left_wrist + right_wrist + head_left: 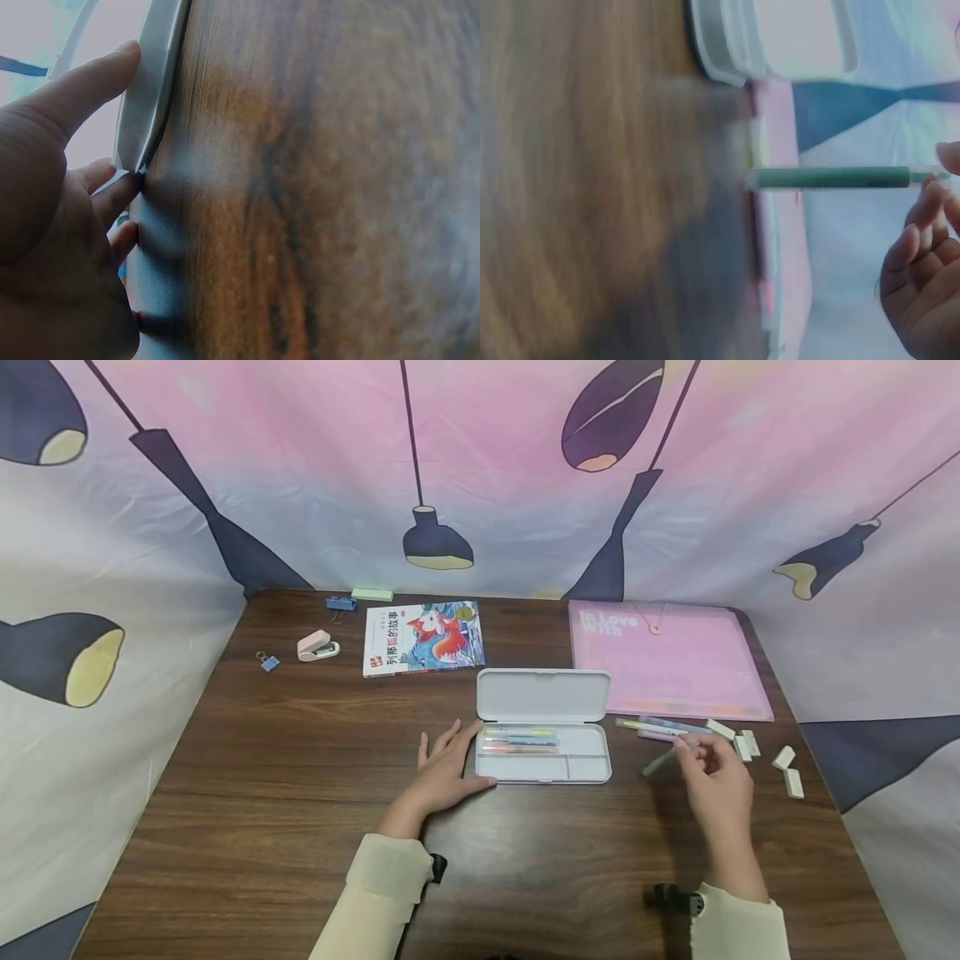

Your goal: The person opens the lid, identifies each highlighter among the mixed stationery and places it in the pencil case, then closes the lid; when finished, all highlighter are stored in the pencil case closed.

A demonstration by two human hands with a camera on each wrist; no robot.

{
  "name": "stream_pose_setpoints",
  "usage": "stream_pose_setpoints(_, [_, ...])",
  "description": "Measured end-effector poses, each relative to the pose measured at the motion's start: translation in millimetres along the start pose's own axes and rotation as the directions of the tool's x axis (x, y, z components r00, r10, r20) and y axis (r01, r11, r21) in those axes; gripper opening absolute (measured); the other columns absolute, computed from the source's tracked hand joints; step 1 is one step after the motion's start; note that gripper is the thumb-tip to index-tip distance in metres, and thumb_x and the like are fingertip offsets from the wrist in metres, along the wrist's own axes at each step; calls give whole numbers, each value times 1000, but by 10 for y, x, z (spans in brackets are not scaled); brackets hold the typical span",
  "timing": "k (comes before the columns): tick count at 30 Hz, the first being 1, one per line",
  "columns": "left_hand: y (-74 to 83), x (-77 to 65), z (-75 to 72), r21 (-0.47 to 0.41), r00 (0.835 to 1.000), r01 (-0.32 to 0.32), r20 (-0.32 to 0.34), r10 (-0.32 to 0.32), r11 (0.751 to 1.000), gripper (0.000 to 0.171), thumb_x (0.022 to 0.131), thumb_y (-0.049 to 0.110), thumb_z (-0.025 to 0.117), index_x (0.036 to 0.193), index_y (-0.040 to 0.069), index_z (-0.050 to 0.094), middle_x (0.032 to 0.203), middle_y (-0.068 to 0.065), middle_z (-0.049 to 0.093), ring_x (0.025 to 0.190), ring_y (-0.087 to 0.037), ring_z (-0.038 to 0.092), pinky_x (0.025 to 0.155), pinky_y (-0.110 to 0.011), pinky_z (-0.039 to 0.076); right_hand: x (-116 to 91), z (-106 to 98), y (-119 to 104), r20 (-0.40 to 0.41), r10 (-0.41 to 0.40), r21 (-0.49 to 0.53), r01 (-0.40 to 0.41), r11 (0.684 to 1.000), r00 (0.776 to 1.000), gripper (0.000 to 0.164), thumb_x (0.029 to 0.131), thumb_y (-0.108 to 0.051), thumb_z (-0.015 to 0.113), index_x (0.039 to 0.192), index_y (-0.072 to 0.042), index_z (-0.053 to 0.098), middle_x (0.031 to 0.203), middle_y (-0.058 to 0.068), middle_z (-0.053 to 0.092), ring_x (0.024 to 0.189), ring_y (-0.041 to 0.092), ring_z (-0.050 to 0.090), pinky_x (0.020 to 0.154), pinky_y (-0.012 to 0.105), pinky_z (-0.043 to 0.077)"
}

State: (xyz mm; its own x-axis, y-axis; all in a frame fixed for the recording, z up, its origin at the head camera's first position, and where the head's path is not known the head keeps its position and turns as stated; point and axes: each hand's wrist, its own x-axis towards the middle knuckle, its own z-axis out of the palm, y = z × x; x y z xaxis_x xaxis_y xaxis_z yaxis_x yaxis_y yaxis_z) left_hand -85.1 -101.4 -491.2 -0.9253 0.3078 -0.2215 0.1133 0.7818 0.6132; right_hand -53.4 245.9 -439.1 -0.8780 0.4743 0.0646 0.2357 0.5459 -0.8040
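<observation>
A white pencil case [588,742] lies on the wooden table with its lid [543,695] raised at the back. Several coloured pens [521,741] lie in its rear left compartment; the two front compartments hold nothing visible. My left hand [442,777] rests at the case's left side, fingers spread along the edge and thumb [112,71] stretched against the front corner. To the right of the case, my right hand [717,781] pinches a green pen [832,178] by one end between thumb and fingers. Behind that hand lie several more pens [660,725].
White eraser blocks [794,783] are scattered at the right. Behind them is a pink document folder [667,660]. A fox storybook [424,638], a pink stapler [318,646], blue binder clips [341,604] and a pale green block [372,595] lie at back left.
</observation>
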Motion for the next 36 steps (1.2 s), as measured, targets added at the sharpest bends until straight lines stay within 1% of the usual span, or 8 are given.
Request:
stream_pose_setpoints(3, [0,6,5,-4,1000,1,-1,-1,1000,86,77,53,62,145,32,14,148,3,20,136,-16,7,102,-51,-15,-32,67,-76,-38,-94,78,97,992,995,19,84,-27,63,95,-11,63,66,0,54,55,7,50,45,16,35])
stream_pose_setpoints(5, [1,7,7,-6,1000,2,-2,-2,1000,86,77,53,63,145,31,14,148,3,19,136,-16,7,102,-51,-15,-49,121,-105,-15,-138,97,139,986,990,18,85,-26,62,98,-13,65,63,2,55,52,8,51,43,18,35])
stream_pose_setpoints(8, [6,9,1,-8,1000,1,-3,-1,1000,86,77,52,63,145,31,15,148,2,19,136,-16,7,102,-51,-15,-64,210,-115,55,-168,61,164,985,984,17,85,-29,61,98,-18,65,62,4,55,52,9,50,43,20,34])
stream_pose_setpoints(12, [13,17,-8,-12,1000,1,-3,-2,1000,86,77,52,63,145,31,15,148,2,19,136,-17,7,102,-51,-15,-74,315,-114,133,-162,-17,166,986,978,18,85,-34,60,95,-20,65,64,1,56,55,12,49,45,23,36])
stream_pose_setpoints(17, [18,17,-11,-10,1000,6,-8,-6,1000,86,76,52,64,144,31,15,148,3,21,136,-17,8,102,-51,-15,-78,397,-100,211,-156,-100,180,979,965,28,87,-42,55,100,-19,64,68,-1,57,59,15,49,49,25,38])
stream_pose_setpoints(22, [6,5,4,-5,1000,2,-7,-2,1000,86,76,52,63,145,30,16,148,3,22,136,-17,7,102,-51,-15,-94,438,-75,265,-139,-104,172,980,954,31,88,-42,53,103,-17,63,72,0,58,63,16,49,52,27,39])
stream_pose_setpoints(30, [-4,3,18,-22,1000,-13,-17,13,1000,85,77,51,63,145,30,16,148,3,22,136,-18,8,102,-51,-15,-104,535,-28,254,-174,-140,215,967,951,30,88,-35,57,108,-15,66,83,2,52,68,14,46,57,28,39])
stream_pose_setpoints(36, [-8,12,14,-13,1000,-6,-14,6,1000,86,77,52,63,145,30,15,148,3,21,136,-17,7,102,-51,-15,-93,612,-29,232,-114,-153,152,976,966,33,87,-26,60,119,-17,59,92,3,58,72,15,50,59,29,39])
